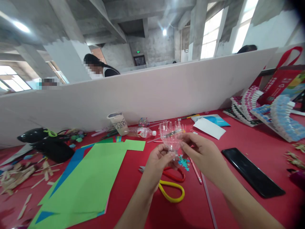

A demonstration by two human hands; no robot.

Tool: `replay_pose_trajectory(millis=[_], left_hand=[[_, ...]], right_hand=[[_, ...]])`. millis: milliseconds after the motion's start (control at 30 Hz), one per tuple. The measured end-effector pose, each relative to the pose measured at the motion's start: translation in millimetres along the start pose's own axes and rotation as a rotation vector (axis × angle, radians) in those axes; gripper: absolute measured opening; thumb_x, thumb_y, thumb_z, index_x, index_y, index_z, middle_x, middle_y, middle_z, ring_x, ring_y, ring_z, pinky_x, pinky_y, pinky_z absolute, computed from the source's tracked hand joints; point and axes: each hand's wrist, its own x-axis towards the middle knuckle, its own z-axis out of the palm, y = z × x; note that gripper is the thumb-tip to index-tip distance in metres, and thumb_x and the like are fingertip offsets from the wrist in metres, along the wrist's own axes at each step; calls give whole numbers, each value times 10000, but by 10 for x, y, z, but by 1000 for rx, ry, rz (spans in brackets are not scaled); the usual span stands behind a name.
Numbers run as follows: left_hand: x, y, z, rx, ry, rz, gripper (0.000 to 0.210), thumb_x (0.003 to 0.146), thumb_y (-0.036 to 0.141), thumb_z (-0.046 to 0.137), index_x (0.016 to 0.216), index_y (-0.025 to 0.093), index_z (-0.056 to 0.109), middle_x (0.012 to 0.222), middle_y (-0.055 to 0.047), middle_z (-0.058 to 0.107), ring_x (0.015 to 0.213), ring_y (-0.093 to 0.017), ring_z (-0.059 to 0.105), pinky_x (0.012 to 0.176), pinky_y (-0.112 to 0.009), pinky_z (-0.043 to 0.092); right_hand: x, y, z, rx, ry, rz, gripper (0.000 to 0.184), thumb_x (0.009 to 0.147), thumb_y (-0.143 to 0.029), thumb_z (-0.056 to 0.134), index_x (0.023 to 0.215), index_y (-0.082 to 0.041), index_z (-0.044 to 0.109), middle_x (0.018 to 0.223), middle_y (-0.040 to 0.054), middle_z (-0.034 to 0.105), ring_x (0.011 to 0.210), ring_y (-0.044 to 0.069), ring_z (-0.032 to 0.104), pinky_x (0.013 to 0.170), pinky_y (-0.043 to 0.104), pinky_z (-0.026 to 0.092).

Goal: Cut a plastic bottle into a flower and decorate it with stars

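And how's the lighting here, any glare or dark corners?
Head view: the far ceiling light flares, the windows wash out; head view: the right-hand corners darken; head view: the clear plastic piece blends partly into its background.

Near the table's (pixel 122 181) far edge a cup (pixel 118 124) stands left of a bottle (pixel 140 132), with scissors (pixel 172 183) before them between papers (pixel 88 178) and phone (pixel 252 171).
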Motion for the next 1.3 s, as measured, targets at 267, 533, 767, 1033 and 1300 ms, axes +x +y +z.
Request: replay_pose_trajectory(millis=[267,533,767,1033,1300], left_hand=[[-17,39,-25,-125,-52,-53,74,780,198,574,813,146,534,661,-11,609,562,-115,582,563,-236,457],[-8,21,-70,-215,-119,-76,110,816,227,534,793,126,571,679,-39,628,562,-118,575,545,-231,434],[0,-12,-87,-290,-114,-149,214,860,278,495,799,117,623,705,-35,625,593,-106,572,600,-230,455],[-37,18,-37,-234,-147,-148,218,836,299,547,814,109,651,678,-40,628,562,-97,564,525,-203,413],[-60,56,26,-231,-139,-101,153,825,269,583,806,118,603,663,-28,631,532,-87,571,508,-191,414]], right_hand=[[-42,9,-2,68,-46,-88,289,862,-176,494,1105,-273,616,755,-18,605,638,138,566,584,250,462],[-57,-24,50,-143,9,-243,350,878,-150,458,1204,-190,578,788,17,617,609,142,526,574,262,426],[-85,-21,95,-368,32,-356,361,910,-201,408,1239,-172,552,708,36,627,594,186,531,561,305,394],[-52,-24,55,56,-61,-78,129,880,-254,514,990,-233,577,615,-51,528,517,120,502,500,236,398],[-31,2,49,251,-107,-17,24,860,-243,535,866,-227,552,583,-72,506,481,96,483,458,211,397]])
